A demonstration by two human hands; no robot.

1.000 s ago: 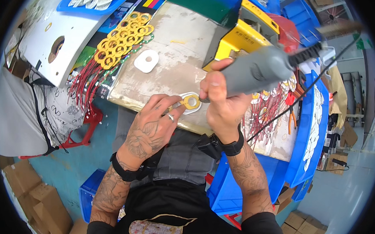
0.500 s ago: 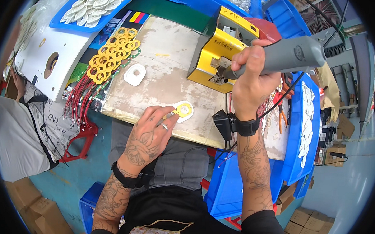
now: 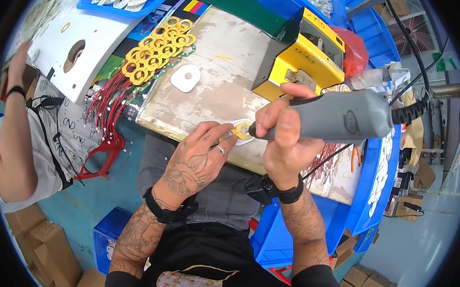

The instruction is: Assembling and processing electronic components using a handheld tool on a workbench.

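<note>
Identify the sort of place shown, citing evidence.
Likely an assembly workshop: a corded grey tool in the right hand, clustered yellow rings beside red wires, and a blue tray of white parts.

A bench (image 3: 227,82) bears 1 yellow machine (image 3: 288,64) and 2 white plates (image 3: 186,85).

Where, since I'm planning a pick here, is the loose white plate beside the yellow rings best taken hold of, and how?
The white plate is probably best pinched at opposite outer edges, from above and slightly right: it lies flat, its rounded outline is uncovered, and bare bench shows on its right, while the yellow rings crowd its left and far side.
</note>
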